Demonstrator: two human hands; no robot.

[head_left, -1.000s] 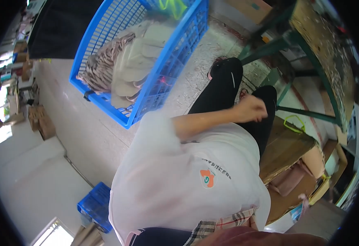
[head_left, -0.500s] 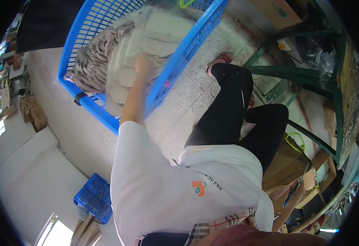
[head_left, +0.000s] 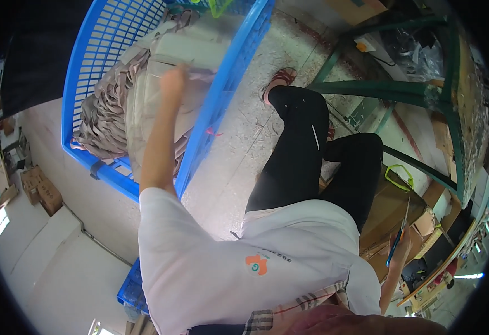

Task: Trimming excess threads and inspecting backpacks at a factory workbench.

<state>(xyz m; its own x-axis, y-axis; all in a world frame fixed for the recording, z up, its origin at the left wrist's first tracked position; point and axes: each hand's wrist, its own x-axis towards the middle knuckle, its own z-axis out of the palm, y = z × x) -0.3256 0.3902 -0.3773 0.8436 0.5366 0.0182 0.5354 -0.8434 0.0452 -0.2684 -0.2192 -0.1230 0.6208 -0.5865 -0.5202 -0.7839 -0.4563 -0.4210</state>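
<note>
My left hand (head_left: 174, 81) is inside a blue plastic basket (head_left: 220, 103), over a stack of flat pale-grey fabric pieces (head_left: 149, 92). Its fingers look curled, but blur hides whether any cloth is between them. A bunched heap of grey-pink fabric strips (head_left: 102, 120) lies against the basket's left side. At the lower right, my right hand (head_left: 399, 249) is closed around scissors (head_left: 392, 250) with blue handles, blades pointing up and away from me.
Right of my legs, an open cardboard box (head_left: 384, 215) has a bright green strap loop (head_left: 399, 177) at its edge. A green metal-framed table (head_left: 378, 92) stands beyond it. A second blue crate (head_left: 133, 287) sits lower left; brown cartons (head_left: 42, 190) are at the left wall.
My left hand has moved slightly farther up the fabric stack. My right hand has risen, and the scissors show more clearly and stand more upright. The whole view has shifted a little.
</note>
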